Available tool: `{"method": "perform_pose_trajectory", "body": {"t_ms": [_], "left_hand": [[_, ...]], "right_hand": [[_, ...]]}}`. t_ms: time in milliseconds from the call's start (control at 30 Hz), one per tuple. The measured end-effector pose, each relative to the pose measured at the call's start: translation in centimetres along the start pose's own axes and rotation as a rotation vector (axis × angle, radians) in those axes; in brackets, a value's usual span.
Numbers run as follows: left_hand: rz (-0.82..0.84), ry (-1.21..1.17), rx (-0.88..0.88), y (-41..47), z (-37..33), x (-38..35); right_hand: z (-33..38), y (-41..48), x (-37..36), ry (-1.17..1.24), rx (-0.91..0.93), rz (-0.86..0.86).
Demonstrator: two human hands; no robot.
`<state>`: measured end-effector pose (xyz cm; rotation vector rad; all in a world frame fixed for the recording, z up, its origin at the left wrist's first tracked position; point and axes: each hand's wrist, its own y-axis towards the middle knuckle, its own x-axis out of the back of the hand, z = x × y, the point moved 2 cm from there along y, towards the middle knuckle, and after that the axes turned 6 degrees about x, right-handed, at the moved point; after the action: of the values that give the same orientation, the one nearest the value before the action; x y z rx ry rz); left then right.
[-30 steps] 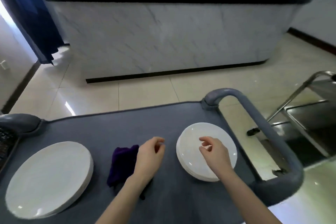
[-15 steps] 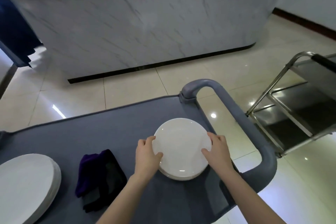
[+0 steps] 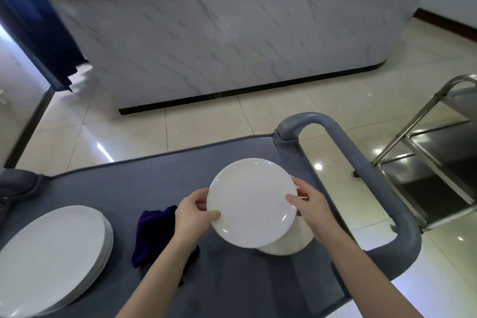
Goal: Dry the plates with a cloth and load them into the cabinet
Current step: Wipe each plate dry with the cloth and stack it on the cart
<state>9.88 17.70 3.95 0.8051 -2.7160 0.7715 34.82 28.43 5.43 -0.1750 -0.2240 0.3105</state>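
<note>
White plate (image 3: 251,202), round, plain, glossy: held clear of the small plate stack (image 3: 289,242) on the right part of the grey cart top, the table (image 3: 144,183) of this scene, and overlapping that stack from above and slightly to the left. Both hands grip it at opposite rim points: left hand (image 3: 192,214) closed on the left edge, thumb on the upper face and fingers under; right hand (image 3: 313,208) closed on the right edge in the same manner. Being a disc, the plate has no long axis; its line of hold runs left to right between the two hands, and its face points upward and somewhat toward the wearer, the far rim standing a little higher than the near one. Purple cloth (image 3: 152,232): crumpled on the table just left of and below the left hand, partly hidden by the left forearm, lying apart from the plate. This is the deciding relation: the cloth lies to the left, nearest the left hand, so by judgement the left hand would let go to fetch it while the right hand keeps the plate. Large plate stack (image 3: 51,258): at the table's left end, well apart from the hands. Grey cart handle (image 3: 361,168): loops along the right side, near the right hand. No cabinet can be identified in view. Progress, by judgement: early, drying of this plate not yet begun.
</note>
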Motion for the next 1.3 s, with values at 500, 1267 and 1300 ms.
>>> {"method": "perform_pose_trajectory", "body": {"t_ms": [500, 1267, 1300], "left_hand": [[-0.230, 0.448, -0.179, 0.2, 5.0, 13.0], [-0.291, 0.063, -0.268, -0.9, -0.3, 16.6], [-0.289, 0.056, -0.285, -1.3, -1.4, 16.4]], "right_hand": [[0.6, -0.2, -9.8, 0.249, -0.130, 0.124], [1.4, -2.1, -11.0, 0.214, -0.125, 0.089], [1.8, -2.2, -11.4, 0.217, -0.114, 0.094]]}}
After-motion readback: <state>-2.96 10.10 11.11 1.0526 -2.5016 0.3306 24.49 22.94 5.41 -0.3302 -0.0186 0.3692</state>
